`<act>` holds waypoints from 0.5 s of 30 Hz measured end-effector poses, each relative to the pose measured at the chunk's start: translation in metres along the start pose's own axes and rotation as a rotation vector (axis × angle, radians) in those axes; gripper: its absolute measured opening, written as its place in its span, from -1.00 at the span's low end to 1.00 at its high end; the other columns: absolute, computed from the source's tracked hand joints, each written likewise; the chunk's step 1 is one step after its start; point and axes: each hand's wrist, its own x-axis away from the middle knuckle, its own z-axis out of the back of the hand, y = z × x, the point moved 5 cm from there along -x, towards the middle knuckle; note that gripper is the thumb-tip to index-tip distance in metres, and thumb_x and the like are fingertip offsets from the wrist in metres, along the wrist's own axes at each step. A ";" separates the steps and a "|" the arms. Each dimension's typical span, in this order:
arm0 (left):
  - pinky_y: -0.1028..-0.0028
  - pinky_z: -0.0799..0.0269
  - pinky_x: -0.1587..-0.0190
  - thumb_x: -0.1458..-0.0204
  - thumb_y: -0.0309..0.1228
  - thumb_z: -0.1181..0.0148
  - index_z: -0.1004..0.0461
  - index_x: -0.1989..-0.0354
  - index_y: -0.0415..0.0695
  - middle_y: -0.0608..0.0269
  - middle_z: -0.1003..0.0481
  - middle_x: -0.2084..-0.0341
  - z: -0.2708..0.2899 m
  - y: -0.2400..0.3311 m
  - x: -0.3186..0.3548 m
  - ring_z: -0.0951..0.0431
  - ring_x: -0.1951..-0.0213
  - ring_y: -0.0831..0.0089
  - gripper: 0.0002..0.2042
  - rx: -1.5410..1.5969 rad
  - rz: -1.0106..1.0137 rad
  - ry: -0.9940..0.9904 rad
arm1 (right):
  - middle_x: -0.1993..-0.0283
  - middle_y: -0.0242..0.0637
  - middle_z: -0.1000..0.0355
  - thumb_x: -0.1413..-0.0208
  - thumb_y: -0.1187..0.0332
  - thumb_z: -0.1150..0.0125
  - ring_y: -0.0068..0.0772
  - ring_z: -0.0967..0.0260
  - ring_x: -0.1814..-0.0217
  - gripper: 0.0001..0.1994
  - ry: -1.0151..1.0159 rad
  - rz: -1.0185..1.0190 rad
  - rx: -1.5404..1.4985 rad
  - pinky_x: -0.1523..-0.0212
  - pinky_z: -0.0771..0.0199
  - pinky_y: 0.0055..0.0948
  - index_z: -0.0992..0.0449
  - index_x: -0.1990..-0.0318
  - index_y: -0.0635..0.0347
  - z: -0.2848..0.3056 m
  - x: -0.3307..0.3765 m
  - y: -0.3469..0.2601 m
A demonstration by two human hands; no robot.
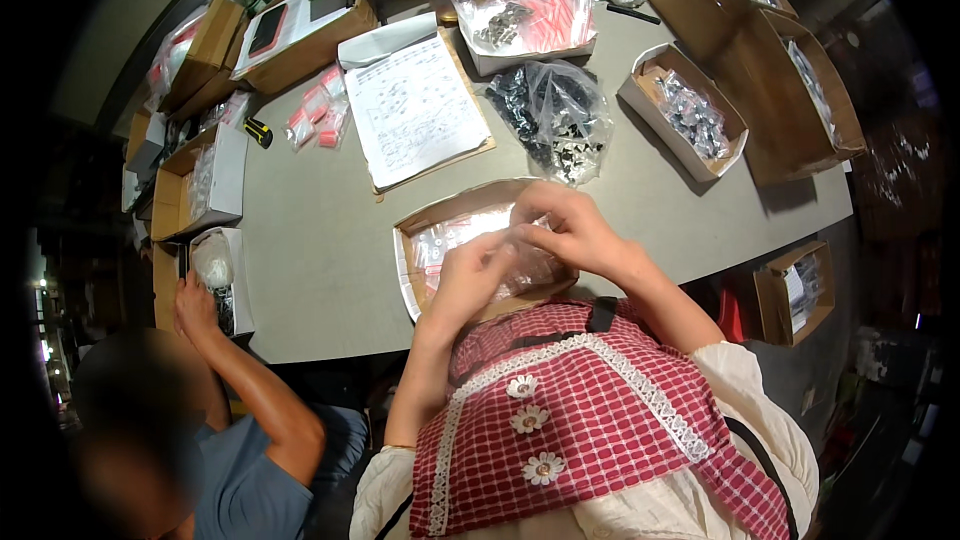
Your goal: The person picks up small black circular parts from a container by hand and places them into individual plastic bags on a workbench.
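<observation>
Clear bags (450, 237): several, overlapping, exact count unclear; inside 1 open box (406, 278), near table edge.
Left hand (472, 275): fingertips bunched above box; cannot tell on what.
Right hand (578, 230): fingers curled beside left's; contents cannot tell.
Beyond box: 1 large plastic bag (560, 105), 1 marked sheet (415, 110).
Cutter (259, 132): 1, yellow-black.
Co-worker's hand (196, 305): 1, at far left.

Left hand (478, 275) and right hand (572, 230) close together, fingers bent, over open box (404, 275) of small clear bags (433, 248)! Beyond, bag of black-and-white parts (545, 110), paper sheet (415, 115) beside it. Far left, co-worker's hand (196, 307) at white box (241, 285).
</observation>
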 end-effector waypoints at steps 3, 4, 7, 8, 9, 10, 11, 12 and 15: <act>0.50 -0.47 0.18 -0.16 -0.38 -0.22 -0.61 0.14 -0.24 0.18 -0.64 0.33 0.005 0.007 0.004 -0.58 0.28 0.53 -0.80 0.155 -0.034 0.220 | 0.37 -0.27 -0.48 -0.10 0.34 -0.27 -0.40 -0.44 0.33 -0.84 -0.032 -0.211 -0.069 0.32 -0.41 -0.40 -0.54 0.31 0.26 -0.003 0.007 0.005; 0.50 -0.47 0.19 -0.14 -0.40 -0.24 -0.61 0.17 -0.22 0.17 -0.64 0.35 0.007 0.016 0.005 -0.59 0.30 0.51 -0.82 0.064 -0.046 0.251 | 0.39 -0.30 -0.49 -0.13 0.35 -0.27 -0.51 -0.41 0.36 -0.85 -0.076 -0.268 -0.093 0.36 -0.40 -0.46 -0.54 0.29 0.26 -0.005 0.011 0.010; 0.47 -0.47 0.22 -0.10 -0.41 -0.26 -0.62 0.24 -0.21 0.14 -0.63 0.37 0.005 0.028 0.008 -0.61 0.32 0.43 -0.85 -0.140 -0.108 0.271 | 0.48 -0.38 -0.46 -0.17 0.36 -0.26 -0.61 -0.35 0.43 -0.86 -0.152 -0.331 -0.073 0.42 -0.37 -0.52 -0.55 0.27 0.26 -0.009 0.018 0.017; 0.46 -0.47 0.23 -0.10 -0.41 -0.26 -0.62 0.25 -0.21 0.13 -0.63 0.38 0.003 0.030 0.009 -0.61 0.33 0.40 -0.86 -0.196 -0.133 0.265 | 0.51 -0.39 -0.45 -0.18 0.36 -0.26 -0.62 -0.34 0.46 -0.86 -0.168 -0.334 -0.051 0.43 -0.36 -0.52 -0.55 0.27 0.25 -0.009 0.019 0.018; 0.44 -0.48 0.24 -0.09 -0.41 -0.26 -0.62 0.26 -0.21 0.13 -0.63 0.38 0.002 0.032 0.010 -0.61 0.33 0.38 -0.86 -0.204 -0.118 0.266 | 0.51 -0.33 -0.47 -0.14 0.34 -0.28 -0.53 -0.36 0.47 -0.85 -0.188 -0.359 -0.067 0.42 -0.37 -0.46 -0.55 0.30 0.25 -0.009 0.020 0.018; 0.42 -0.48 0.25 -0.09 -0.41 -0.26 -0.62 0.27 -0.21 0.12 -0.62 0.38 0.001 0.034 0.011 -0.62 0.33 0.35 -0.86 -0.211 -0.102 0.266 | 0.51 -0.28 -0.49 -0.10 0.33 -0.29 -0.45 -0.39 0.48 -0.84 -0.208 -0.383 -0.084 0.40 -0.38 -0.40 -0.55 0.33 0.24 -0.008 0.021 0.018; 0.40 -0.48 0.25 -0.08 -0.41 -0.27 -0.62 0.29 -0.21 0.12 -0.62 0.37 0.000 0.034 0.012 -0.62 0.33 0.32 -0.87 -0.219 -0.087 0.267 | 0.51 -0.22 -0.51 -0.06 0.31 -0.31 -0.36 -0.41 0.50 -0.83 -0.228 -0.408 -0.101 0.39 -0.39 -0.34 -0.55 0.36 0.23 -0.009 0.022 0.019; 0.42 -0.47 0.28 -0.08 -0.41 -0.28 -0.61 0.30 -0.22 0.15 -0.61 0.41 0.002 0.037 0.012 -0.60 0.36 0.38 -0.87 -0.347 -0.204 0.351 | 0.52 -0.23 -0.49 -0.05 0.31 -0.32 -0.39 -0.39 0.50 -0.82 -0.205 -0.393 -0.072 0.40 -0.37 -0.35 -0.53 0.38 0.24 -0.007 0.022 0.018; 0.46 -0.44 0.34 -0.10 -0.41 -0.29 -0.58 0.33 -0.23 0.21 -0.59 0.48 0.001 0.039 0.012 -0.57 0.43 0.48 -0.87 -0.585 -0.411 0.506 | 0.56 -0.36 -0.41 -0.05 0.32 -0.34 -0.54 -0.28 0.52 -0.80 -0.151 -0.374 -0.069 0.47 -0.24 -0.44 -0.48 0.44 0.24 -0.008 0.025 0.023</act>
